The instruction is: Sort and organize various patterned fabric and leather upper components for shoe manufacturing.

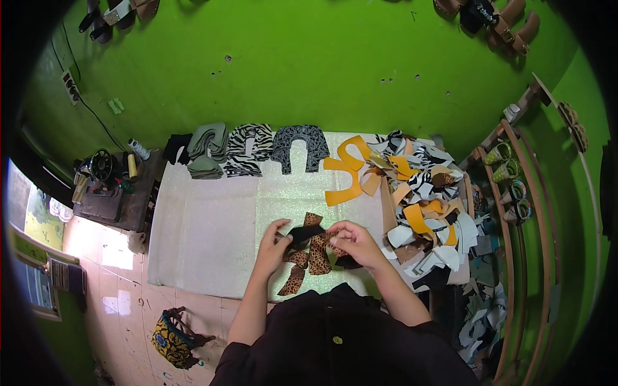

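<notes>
A black cut piece of material is stretched between my hands over the near middle of the table. My left hand pinches its left end between thumb and fingers. My right hand has its thumb and fingers closed at the right end; a leopard-print bit shows close by its fingertips. Below lie several curved leopard-print pieces, partly overlapping and partly hidden by my hands. One separate leopard-print piece lies nearer to me. A dark piece sits under my right hand.
Stacks of grey-green, zebra-print and dark patterned pieces line the table's far edge. Yellow curved pieces adjoin a heaped box of scraps at right. A sewing machine stands left; a shoe rack right.
</notes>
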`<control>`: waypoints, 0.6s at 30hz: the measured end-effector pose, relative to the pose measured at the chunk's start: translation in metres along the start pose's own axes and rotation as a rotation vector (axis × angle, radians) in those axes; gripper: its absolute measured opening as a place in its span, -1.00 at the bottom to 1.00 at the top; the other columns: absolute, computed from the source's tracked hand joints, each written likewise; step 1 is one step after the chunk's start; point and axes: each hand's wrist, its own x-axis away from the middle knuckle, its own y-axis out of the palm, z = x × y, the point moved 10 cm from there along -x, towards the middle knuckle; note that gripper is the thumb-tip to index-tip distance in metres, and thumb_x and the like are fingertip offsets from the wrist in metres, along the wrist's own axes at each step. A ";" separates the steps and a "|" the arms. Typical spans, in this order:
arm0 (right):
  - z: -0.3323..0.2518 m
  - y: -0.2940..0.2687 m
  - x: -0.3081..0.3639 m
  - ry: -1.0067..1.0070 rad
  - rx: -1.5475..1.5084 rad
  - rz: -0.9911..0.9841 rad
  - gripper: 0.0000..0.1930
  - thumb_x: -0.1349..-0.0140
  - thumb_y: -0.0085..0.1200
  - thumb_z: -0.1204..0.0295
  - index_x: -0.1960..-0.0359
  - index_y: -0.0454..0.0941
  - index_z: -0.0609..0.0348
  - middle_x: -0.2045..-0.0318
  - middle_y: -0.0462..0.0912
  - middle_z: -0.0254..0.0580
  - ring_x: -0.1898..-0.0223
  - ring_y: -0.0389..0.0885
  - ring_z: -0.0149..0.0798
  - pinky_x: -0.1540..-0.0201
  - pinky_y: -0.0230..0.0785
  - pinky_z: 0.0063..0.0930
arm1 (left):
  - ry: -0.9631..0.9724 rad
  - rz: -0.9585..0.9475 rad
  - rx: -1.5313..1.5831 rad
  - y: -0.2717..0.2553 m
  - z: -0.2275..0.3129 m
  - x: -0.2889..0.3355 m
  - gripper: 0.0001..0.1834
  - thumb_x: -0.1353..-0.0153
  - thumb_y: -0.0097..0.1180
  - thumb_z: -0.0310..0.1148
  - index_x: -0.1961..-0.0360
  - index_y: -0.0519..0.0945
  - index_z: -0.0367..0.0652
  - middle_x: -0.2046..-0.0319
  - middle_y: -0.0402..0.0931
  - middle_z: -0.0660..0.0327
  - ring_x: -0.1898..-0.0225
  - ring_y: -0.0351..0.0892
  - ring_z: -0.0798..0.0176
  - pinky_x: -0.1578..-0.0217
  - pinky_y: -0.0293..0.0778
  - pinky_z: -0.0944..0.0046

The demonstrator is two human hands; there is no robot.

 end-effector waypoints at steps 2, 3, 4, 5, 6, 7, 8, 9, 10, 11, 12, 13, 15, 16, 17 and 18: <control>0.006 -0.019 0.002 0.051 -0.088 0.170 -0.81 -0.20 -0.01 0.52 0.14 0.42 0.25 0.43 0.55 -0.33 0.45 0.45 -0.60 0.40 0.30 -0.70 | 0.531 0.704 -1.052 -0.023 0.061 0.029 -0.64 -0.06 0.03 -0.47 0.07 0.39 -0.27 0.37 0.44 0.16 0.34 0.46 0.28 0.19 0.36 0.30; 0.007 -0.023 0.004 0.046 -0.104 0.226 -0.81 -0.21 -0.04 0.54 0.13 0.41 0.26 0.39 0.58 -0.27 0.39 0.51 -0.57 0.35 0.32 -0.70 | 0.385 0.629 -0.688 -0.037 0.045 0.019 -0.71 -0.12 0.04 -0.36 0.17 0.47 -0.31 0.40 0.49 0.15 0.32 0.46 0.25 0.15 0.35 0.26; 0.009 -0.021 0.005 0.045 -0.104 0.231 -0.81 -0.21 -0.04 0.54 0.13 0.41 0.26 0.39 0.58 -0.27 0.39 0.51 -0.57 0.35 0.32 -0.70 | 0.386 0.624 -0.686 -0.031 0.054 0.020 -0.71 -0.12 0.04 -0.36 0.17 0.47 -0.31 0.40 0.49 0.15 0.32 0.46 0.25 0.15 0.35 0.26; 0.008 -0.019 0.006 0.005 -0.065 0.255 -0.80 -0.21 -0.05 0.54 0.13 0.40 0.27 0.38 0.59 -0.25 0.36 0.52 -0.54 0.32 0.34 -0.68 | 0.171 0.367 -0.523 -0.013 0.039 0.007 -0.71 -0.14 0.04 -0.31 0.21 0.50 -0.32 0.39 0.51 0.13 0.30 0.45 0.28 0.15 0.35 0.28; 0.007 -0.014 0.008 -0.034 -0.025 0.272 -0.79 -0.20 -0.06 0.55 0.12 0.39 0.27 0.37 0.59 -0.24 0.34 0.54 -0.51 0.30 0.35 -0.66 | -0.040 0.118 -0.355 0.011 0.020 0.005 -0.70 -0.17 0.04 -0.27 0.24 0.53 -0.32 0.38 0.53 0.12 0.28 0.45 0.30 0.16 0.34 0.30; 0.011 -0.006 0.009 -0.065 0.124 0.268 -0.77 -0.20 -0.06 0.54 0.10 0.37 0.26 0.36 0.60 -0.18 0.33 0.56 -0.43 0.26 0.37 -0.59 | -0.093 0.077 -0.294 0.021 0.005 0.005 -0.67 -0.21 0.02 -0.21 0.27 0.55 -0.34 0.35 0.55 0.14 0.28 0.45 0.35 0.19 0.35 0.34; 0.016 0.003 0.009 -0.096 0.272 0.264 -0.75 -0.20 -0.07 0.53 0.08 0.35 0.25 0.36 0.61 -0.12 0.32 0.58 -0.35 0.23 0.38 -0.52 | -0.091 0.079 -0.294 0.023 0.001 0.006 -0.67 -0.21 0.02 -0.21 0.27 0.55 -0.34 0.35 0.55 0.14 0.28 0.45 0.35 0.19 0.35 0.34; 0.016 0.018 0.011 -0.045 0.399 0.204 -0.73 -0.20 -0.07 0.51 0.05 0.31 0.24 0.36 0.61 -0.06 0.31 0.59 -0.29 0.22 0.38 -0.50 | -0.057 -0.002 -0.307 0.034 0.002 0.005 -0.67 -0.22 0.02 -0.22 0.26 0.55 -0.34 0.35 0.55 0.16 0.29 0.45 0.37 0.21 0.35 0.37; 0.016 0.032 0.014 0.006 0.524 0.144 -0.70 -0.20 -0.07 0.50 0.03 0.28 0.24 0.35 0.61 0.00 0.30 0.61 -0.24 0.22 0.38 -0.47 | -0.024 -0.082 -0.319 0.044 0.003 0.005 -0.67 -0.23 0.01 -0.23 0.26 0.55 -0.35 0.35 0.55 0.18 0.30 0.45 0.40 0.24 0.36 0.39; 0.021 0.042 0.013 -0.022 0.502 0.109 -0.66 -0.20 -0.07 0.49 0.01 0.21 0.25 0.35 0.61 0.04 0.25 0.62 -0.14 0.18 0.38 -0.39 | -0.050 -0.085 -0.298 0.040 -0.003 0.003 -0.74 -0.22 0.04 -0.30 0.25 0.53 -0.33 0.36 0.53 0.22 0.31 0.45 0.42 0.27 0.36 0.45; 0.019 0.050 0.013 -0.089 0.459 0.120 -0.64 -0.20 -0.08 0.51 -0.03 0.20 0.22 0.31 0.61 0.01 0.18 0.60 -0.11 0.15 0.39 -0.36 | -0.050 -0.090 -0.297 0.040 -0.002 0.004 -0.74 -0.22 0.04 -0.30 0.25 0.53 -0.33 0.36 0.53 0.22 0.31 0.45 0.42 0.27 0.36 0.45; 0.020 0.052 0.015 -0.060 0.447 0.074 -0.62 -0.20 -0.07 0.52 -0.06 0.20 0.21 0.16 0.52 -0.04 0.09 0.56 -0.19 0.10 0.37 -0.38 | 0.003 -0.089 -0.225 0.040 0.005 0.005 -0.78 -0.21 0.05 -0.33 0.24 0.51 -0.28 0.41 0.51 0.28 0.36 0.44 0.45 0.32 0.35 0.48; 0.019 0.051 0.018 -0.033 0.433 0.027 -0.60 -0.20 -0.07 0.54 -0.09 0.20 0.20 0.00 0.43 -0.09 -0.01 0.51 -0.26 0.05 0.36 -0.40 | -0.015 -0.107 -0.101 0.035 0.009 0.005 -0.79 -0.15 0.12 -0.43 0.18 0.46 -0.21 0.43 0.48 0.33 0.36 0.44 0.49 0.35 0.36 0.51; 0.012 0.052 0.020 -0.123 0.440 0.000 -0.60 -0.20 -0.06 0.51 -0.09 0.22 0.19 0.15 0.52 -0.11 0.08 0.55 -0.26 0.12 0.38 -0.41 | -0.015 -0.106 -0.102 0.035 0.011 0.006 -0.79 -0.15 0.12 -0.43 0.18 0.46 -0.21 0.43 0.48 0.33 0.36 0.44 0.49 0.35 0.36 0.51; 0.003 0.052 0.022 -0.214 0.446 -0.028 -0.60 -0.20 -0.04 0.47 -0.09 0.24 0.19 0.30 0.60 -0.14 0.17 0.59 -0.27 0.19 0.39 -0.42 | 0.006 -0.129 -0.069 0.038 0.016 0.008 -0.75 -0.13 0.14 -0.46 0.16 0.45 -0.24 0.39 0.48 0.30 0.30 0.44 0.46 0.26 0.36 0.48; -0.005 0.048 0.025 -0.215 0.447 -0.030 -0.60 -0.20 -0.04 0.47 -0.09 0.24 0.19 0.30 0.60 -0.14 0.17 0.59 -0.27 0.19 0.39 -0.42 | 0.028 -0.152 -0.033 0.040 0.020 0.009 -0.72 -0.10 0.16 -0.49 0.15 0.44 -0.27 0.35 0.48 0.28 0.24 0.45 0.44 0.18 0.37 0.45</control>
